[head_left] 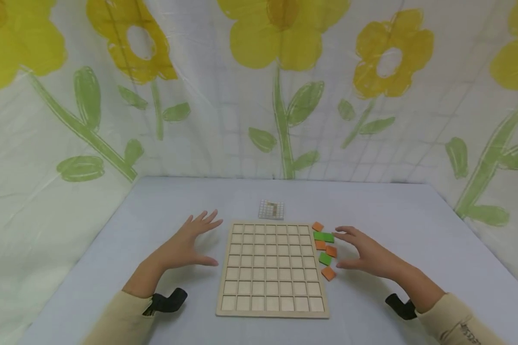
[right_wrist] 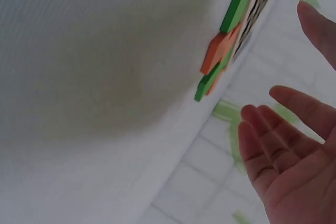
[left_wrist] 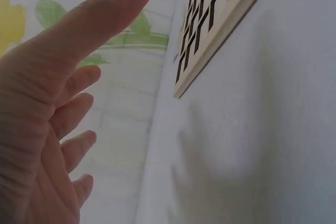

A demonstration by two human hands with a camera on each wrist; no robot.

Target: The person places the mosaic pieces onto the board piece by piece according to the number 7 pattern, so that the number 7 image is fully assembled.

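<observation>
Lying flat, pale wooden gridded board (head_left: pixel 272 274), orange and green tiles (head_left: pixel 321 245) alongside

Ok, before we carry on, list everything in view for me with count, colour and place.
Square wooden grid board: 1, pale wood, middle of the table
Flat orange square tiles: 4, orange, along the board's right edge
Flat green square tiles: 3, green, among the orange ones
Small gridded square: 1, whitish with tan marks, just beyond the board
Smooth table: 1, pale white, under everything
Flower-print sheet: 1, white with yellow and green, behind the table
Wrist-worn devices: 2, black, one per wrist
Sleeves: 2, beige, on the forearms
Left hand: 1, bare, left of the board
Right hand: 1, bare, beside the tiles
</observation>
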